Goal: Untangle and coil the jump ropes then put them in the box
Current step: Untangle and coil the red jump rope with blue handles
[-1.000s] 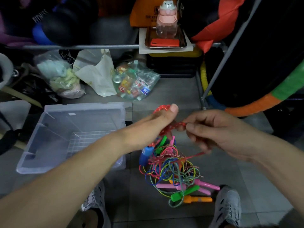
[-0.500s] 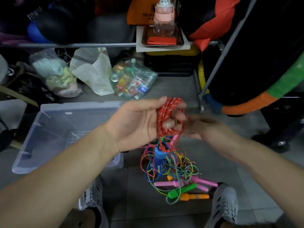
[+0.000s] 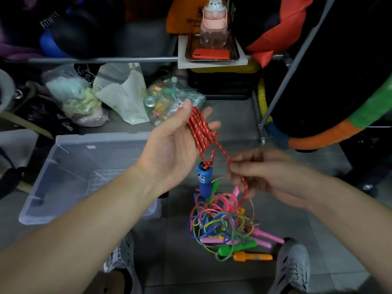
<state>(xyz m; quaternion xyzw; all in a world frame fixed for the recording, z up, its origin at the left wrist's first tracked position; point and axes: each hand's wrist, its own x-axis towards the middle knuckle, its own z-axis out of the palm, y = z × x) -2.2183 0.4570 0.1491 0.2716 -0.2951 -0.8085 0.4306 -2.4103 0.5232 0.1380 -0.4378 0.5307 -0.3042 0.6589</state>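
Note:
My left hand (image 3: 169, 145) is held palm up with its fingers stretched out, and several loops of the red jump rope (image 3: 199, 128) are wound round those fingers. The rope's blue handle (image 3: 204, 179) dangles just below the palm. My right hand (image 3: 263, 177) pinches the free run of the same red rope just right of the handle; from there the rope drops into the tangled pile of coloured jump ropes (image 3: 222, 225) on the floor between my shoes. The clear plastic box (image 3: 63, 166) stands open on the floor, left of the pile and under my left forearm.
Pink, green and orange handles (image 3: 252, 256) stick out of the pile. Plastic bags (image 3: 125, 98) lie behind the box. A metal rack post (image 3: 259, 124) and a black, orange and green padded bag (image 3: 331, 136) stand at the right. A shelf tray (image 3: 212, 54) holds a bottle and phone.
My left hand has opened its fingers and turned palm up with the red loops round them. My right hand has moved down and right, drawing out a length of rope.

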